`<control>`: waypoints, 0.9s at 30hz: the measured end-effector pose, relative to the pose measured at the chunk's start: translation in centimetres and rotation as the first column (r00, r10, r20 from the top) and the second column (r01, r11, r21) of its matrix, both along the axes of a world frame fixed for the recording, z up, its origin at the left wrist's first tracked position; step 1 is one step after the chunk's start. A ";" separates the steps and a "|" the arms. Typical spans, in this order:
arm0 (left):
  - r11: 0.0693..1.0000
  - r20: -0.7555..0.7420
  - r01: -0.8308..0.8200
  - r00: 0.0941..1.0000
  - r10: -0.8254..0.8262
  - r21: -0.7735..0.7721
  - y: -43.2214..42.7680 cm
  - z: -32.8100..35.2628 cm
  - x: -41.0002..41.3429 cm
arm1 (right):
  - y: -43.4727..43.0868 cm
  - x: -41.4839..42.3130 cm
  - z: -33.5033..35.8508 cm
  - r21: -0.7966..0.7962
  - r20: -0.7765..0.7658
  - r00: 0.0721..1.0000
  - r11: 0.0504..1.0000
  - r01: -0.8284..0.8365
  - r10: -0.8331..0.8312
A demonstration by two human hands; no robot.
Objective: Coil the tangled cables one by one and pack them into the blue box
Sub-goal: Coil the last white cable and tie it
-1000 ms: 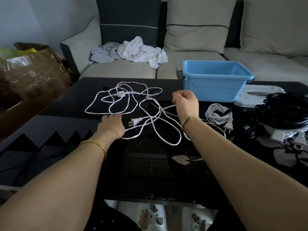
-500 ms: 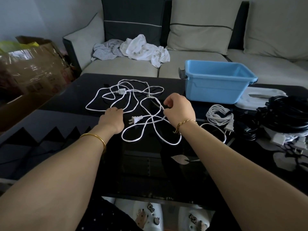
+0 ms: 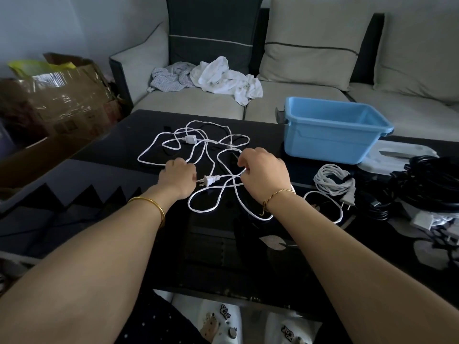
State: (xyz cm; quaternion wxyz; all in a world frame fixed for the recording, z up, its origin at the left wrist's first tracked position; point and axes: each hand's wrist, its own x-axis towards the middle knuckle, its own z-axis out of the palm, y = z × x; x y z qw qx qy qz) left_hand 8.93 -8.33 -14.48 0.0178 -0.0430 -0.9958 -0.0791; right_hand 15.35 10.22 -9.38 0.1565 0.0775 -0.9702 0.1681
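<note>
A long white cable (image 3: 210, 150) lies in loose tangled loops on the black glass table (image 3: 213, 249). Its two-pin plug (image 3: 210, 180) lies between my hands. My left hand (image 3: 178, 178) is curled on a strand of the cable just left of the plug. My right hand (image 3: 264, 173) pinches a strand of the same cable to the right of the plug. The empty blue box (image 3: 332, 129) stands at the back right of the table.
A coiled white cable (image 3: 332, 182) lies right of my right hand. A heap of black cables (image 3: 427, 187) and a white lid (image 3: 397, 155) fill the table's right side. A sofa with crumpled clothes (image 3: 218, 79) is behind; a cardboard box (image 3: 54, 95) stands left.
My right hand has come down and leftward toward the plug, drawing the strand with it. My left hand has stayed beside the plug.
</note>
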 end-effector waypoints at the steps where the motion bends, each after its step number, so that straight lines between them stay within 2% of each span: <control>1: 0.996 0.006 0.022 1.000 -0.023 0.086 -0.1 0.0 0.1 | -0.2 -0.1 0.0 -0.009 -0.015 1.000 1.000 -0.010 0.010; 4: 0.929 -0.027 0.112 0.994 -0.110 0.353 0.7 1.1 0.4 | -0.6 -0.2 0.1 -0.094 -0.056 0.998 0.995 -0.034 0.028; 6: 0.834 -0.023 0.178 0.980 -0.195 0.523 2.3 2.7 1.0 | -0.9 -0.3 0.4 -0.284 -0.059 0.998 0.958 -0.030 0.014; 8: 0.712 -0.010 0.240 0.950 -0.311 0.660 4.1 4.3 2.2 | -1.1 -0.6 0.8 -0.489 0.001 0.999 0.871 0.046 -0.053; 10: 0.610 0.021 0.274 0.902 -0.430 0.744 5.4 5.4 3.4 | -0.7 -1.5 0.9 -0.578 0.140 0.979 0.790 0.204 -0.150; 13: 0.535 0.123 0.270 0.800 -0.587 0.801 6.8 6.2 4.9 | 1.0 -2.4 0.8 -0.583 0.370 0.909 0.714 0.389 -0.193; 16: 0.506 0.204 0.216 0.732 -0.650 0.835 7.0 6.4 5.5 | 3.0 -2.1 0.1 -0.614 0.577 0.816 0.649 0.450 -0.020; 18: 0.414 0.241 0.067 0.725 -0.645 0.908 6.5 6.4 5.4 | 4.0 -1.8 -0.4 -0.567 0.636 0.771 0.693 0.446 0.024; 20: 0.361 0.252 -0.052 0.807 -0.534 0.931 5.9 6.0 4.5 | 4.6 -2.0 -0.6 -0.480 0.612 0.789 0.766 0.428 -0.057; 21: 0.397 0.223 -0.045 0.881 -0.416 0.917 5.6 5.4 3.7 | 5.0 -2.1 -0.6 -0.399 0.557 0.817 0.815 0.420 -0.149; 22: 0.497 0.160 -0.006 0.950 -0.267 0.868 5.2 4.7 2.7 | 5.2 -2.0 -0.3 -0.290 0.482 0.839 0.857 0.426 -0.254; 23: 0.645 0.071 0.028 0.989 -0.128 0.764 4.6 3.9 1.6 | 5.5 -1.7 0.0 -0.187 0.409 0.849 0.880 0.436 -0.333; 24: 0.785 -0.010 0.030 0.999 -0.031 0.619 3.9 3.0 0.6 | 5.8 -1.4 0.2 -0.117 0.361 0.853 0.890 0.441 -0.375; 25: 0.882 -0.052 0.001 0.998 0.027 0.472 3.0 2.0 -0.1 | 5.9 -1.1 0.4 -0.076 0.344 0.853 0.894 0.441 -0.392; 27: 0.960 -0.020 -0.071 0.997 0.080 0.272 1.4 0.3 -1.0 | 5.9 -0.8 0.4 -0.007 0.345 0.849 0.904 0.428 -0.400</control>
